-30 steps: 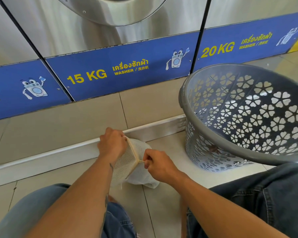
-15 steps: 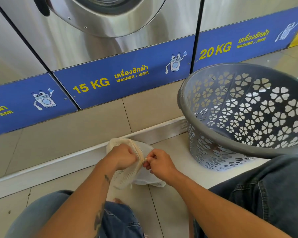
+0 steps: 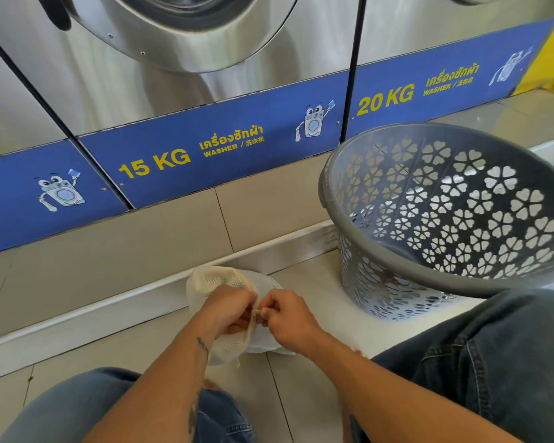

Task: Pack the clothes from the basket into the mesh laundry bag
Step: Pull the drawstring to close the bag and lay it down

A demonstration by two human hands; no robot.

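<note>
A cream mesh laundry bag (image 3: pixel 211 279) lies on the tiled floor in front of the washers, with white fabric showing inside it. My left hand (image 3: pixel 229 311) grips the bag's edge. My right hand (image 3: pixel 285 316) pinches the small pull at the bag's closure, right against the left hand. The grey plastic basket (image 3: pixel 327 193) with flower-shaped holes stands to the right, tilted toward me. I see no clothes in the part of its inside that shows.
Steel washing machines (image 3: pixel 173 75) with blue 15 KG and 20 KG labels stand directly ahead on a tiled plinth with a white step edge (image 3: pixel 109 310). My knees in blue jeans (image 3: pixel 493 362) frame the bag on both sides.
My right hand has drawn along the bag's edge to meet the left hand. The bag has bunched between them. The view has tilted up slightly.
</note>
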